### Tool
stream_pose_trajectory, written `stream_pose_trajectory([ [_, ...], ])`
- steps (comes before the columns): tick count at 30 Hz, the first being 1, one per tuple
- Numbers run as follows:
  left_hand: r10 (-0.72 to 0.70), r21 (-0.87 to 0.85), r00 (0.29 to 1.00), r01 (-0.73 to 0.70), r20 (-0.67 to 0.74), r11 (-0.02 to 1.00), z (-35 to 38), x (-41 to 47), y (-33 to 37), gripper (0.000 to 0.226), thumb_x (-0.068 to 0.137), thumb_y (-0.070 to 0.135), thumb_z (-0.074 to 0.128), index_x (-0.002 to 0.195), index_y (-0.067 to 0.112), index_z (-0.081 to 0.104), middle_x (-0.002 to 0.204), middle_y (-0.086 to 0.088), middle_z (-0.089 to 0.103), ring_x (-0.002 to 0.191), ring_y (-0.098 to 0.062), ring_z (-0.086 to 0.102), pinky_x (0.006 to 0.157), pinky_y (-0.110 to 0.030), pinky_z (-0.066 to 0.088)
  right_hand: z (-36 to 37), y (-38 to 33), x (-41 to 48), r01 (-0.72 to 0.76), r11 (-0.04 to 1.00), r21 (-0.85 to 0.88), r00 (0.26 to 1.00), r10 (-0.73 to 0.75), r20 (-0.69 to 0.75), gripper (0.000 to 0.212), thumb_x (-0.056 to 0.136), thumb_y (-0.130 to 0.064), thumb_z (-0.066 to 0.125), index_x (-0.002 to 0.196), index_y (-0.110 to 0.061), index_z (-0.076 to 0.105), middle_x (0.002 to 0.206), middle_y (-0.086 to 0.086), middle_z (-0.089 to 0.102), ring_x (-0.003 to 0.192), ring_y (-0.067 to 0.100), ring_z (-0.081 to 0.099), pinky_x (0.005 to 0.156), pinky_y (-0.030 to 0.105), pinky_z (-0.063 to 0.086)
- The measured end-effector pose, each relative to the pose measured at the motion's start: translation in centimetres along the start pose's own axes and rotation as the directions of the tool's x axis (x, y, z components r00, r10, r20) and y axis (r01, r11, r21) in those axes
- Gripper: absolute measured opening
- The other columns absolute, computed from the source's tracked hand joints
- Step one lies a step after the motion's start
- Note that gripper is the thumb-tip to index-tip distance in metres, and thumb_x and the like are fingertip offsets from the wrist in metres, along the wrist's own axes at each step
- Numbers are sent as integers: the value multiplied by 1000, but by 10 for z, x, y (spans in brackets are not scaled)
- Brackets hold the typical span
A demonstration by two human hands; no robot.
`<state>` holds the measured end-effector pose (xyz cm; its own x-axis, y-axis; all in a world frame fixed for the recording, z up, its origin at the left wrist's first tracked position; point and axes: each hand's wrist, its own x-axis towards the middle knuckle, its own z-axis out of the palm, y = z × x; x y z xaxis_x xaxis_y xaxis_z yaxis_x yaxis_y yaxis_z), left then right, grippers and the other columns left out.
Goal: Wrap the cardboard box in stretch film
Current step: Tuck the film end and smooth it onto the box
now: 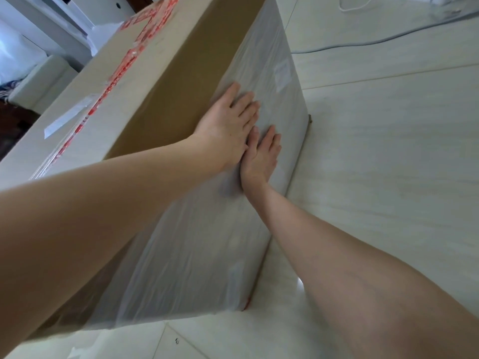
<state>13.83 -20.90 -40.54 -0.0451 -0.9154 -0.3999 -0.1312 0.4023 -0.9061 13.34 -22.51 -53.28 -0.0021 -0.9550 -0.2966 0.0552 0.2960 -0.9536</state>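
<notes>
A large cardboard box (166, 81) stands on the tiled floor, its top sealed with red-printed tape (121, 66). Cloudy stretch film (197, 244) covers the side facing me. My left hand (228, 125) lies flat on the film near the box's upper edge, fingers straight and spread. Just below it, my right hand (261, 156) presses flat on the same film-covered side. The two hands touch each other. No film roll is in view.
Pale floor tiles (383, 177) stretch to the right of the box. A thin white cable (363, 40) runs across the floor at the upper right. White furniture (64, 19) and a pale cushion (41, 81) stand behind the box at the upper left.
</notes>
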Motion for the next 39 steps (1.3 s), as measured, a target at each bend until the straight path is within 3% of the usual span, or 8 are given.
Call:
stream_pose_trajectory([
  [7, -25, -54, 1000, 26, 16, 998, -11, 11, -16, 67, 99, 51, 7, 152, 13, -5, 160, -7, -10, 147, -26, -9, 117, -46, -7, -9, 0, 18, 19, 1000, 6, 1000, -19, 9, 61, 101, -47, 28, 152, -18, 13, 160, 9, 9, 147, 22, 7, 117, 38, 6],
  [12, -111, -184, 991, 96, -74, 978, -25, 20, -32, 63, 101, 44, 13, 152, 9, 2, 160, -10, -3, 148, -26, -5, 119, -45, -4, -26, 1, 36, -27, 997, 75, 998, 32, -59, 61, 101, -43, 31, 151, -10, 19, 157, 16, 14, 146, 25, 14, 116, 34, 11],
  [15, -86, -209, 991, 63, -99, 976, -25, 18, -21, 62, 101, 40, 15, 152, 9, 2, 160, -10, -3, 148, -26, -6, 118, -46, -5, -34, 10, 31, -10, 998, 55, 997, 14, -72, 61, 101, -42, 31, 151, -9, 19, 158, 14, 16, 146, 23, 13, 116, 30, 9],
  [19, -37, -199, 997, 22, -71, 980, -12, 9, 11, 62, 101, 39, 14, 152, 6, 1, 160, -11, -3, 148, -27, -7, 116, -49, -7, -34, 20, 21, -7, 1000, -5, 999, 7, -40, 61, 101, -42, 31, 151, -9, 17, 158, 13, 15, 146, 23, 12, 116, 31, 9],
  [23, -30, -80, 999, 28, -34, 996, -6, 8, 22, 64, 100, 45, 10, 151, 8, -4, 159, -12, -10, 146, -32, -13, 114, -56, -10, -17, 20, 12, 4, 1000, -12, 999, -4, 36, 60, 102, -42, 30, 152, -15, 13, 160, 6, 9, 147, 20, 5, 117, 38, 7],
  [30, -20, -15, 1000, 21, 14, 1000, 4, 13, 20, 65, 99, 48, 8, 151, 12, -5, 158, -12, -15, 145, -35, -15, 108, -63, -13, -1, 17, 10, -40, 999, 4, 999, 40, -3, 59, 101, -44, 28, 153, -22, 9, 161, 3, 4, 147, 18, 2, 116, 38, 4],
  [39, -19, -67, 1000, 19, 8, 998, -3, 19, 12, 66, 99, 52, 10, 153, 15, 0, 160, -9, -9, 147, -32, -9, 113, -57, -8, -11, 22, 22, 0, 1000, -25, 1000, 0, 0, 58, 101, -44, 31, 152, -19, 17, 158, 12, 13, 145, 24, 12, 117, 34, 7],
])
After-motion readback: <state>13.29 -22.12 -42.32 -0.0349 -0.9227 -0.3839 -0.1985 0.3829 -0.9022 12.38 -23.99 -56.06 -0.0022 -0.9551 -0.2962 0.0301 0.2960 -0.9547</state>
